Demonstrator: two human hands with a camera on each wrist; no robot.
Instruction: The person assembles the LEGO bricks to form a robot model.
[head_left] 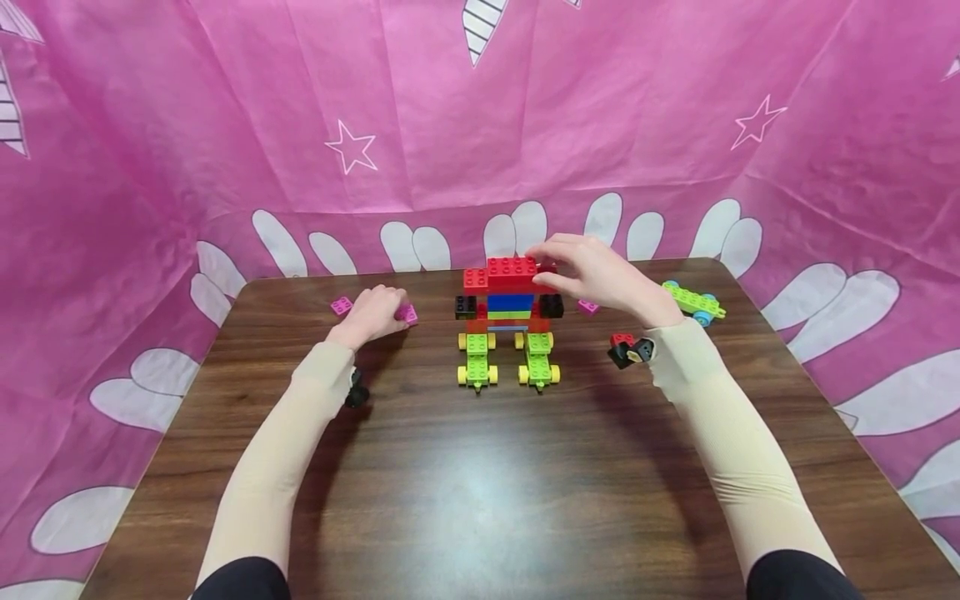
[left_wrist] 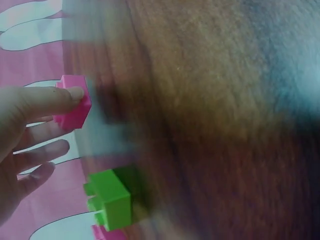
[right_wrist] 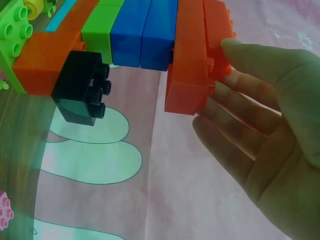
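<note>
Bordering the wooden table: pink cloth.

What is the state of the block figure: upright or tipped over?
Upright: the block figure stands on its lime-green wheeled bases on the table, with the red top block highest.

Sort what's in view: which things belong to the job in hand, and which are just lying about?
In the job:
held pink brick, pinched by the left hand
brick figure, its top gripped by the right hand

Apparently lying about:
far-left pink brick
loose green brick
right-side pink brick
blue-wheeled green base
small red piece
</note>
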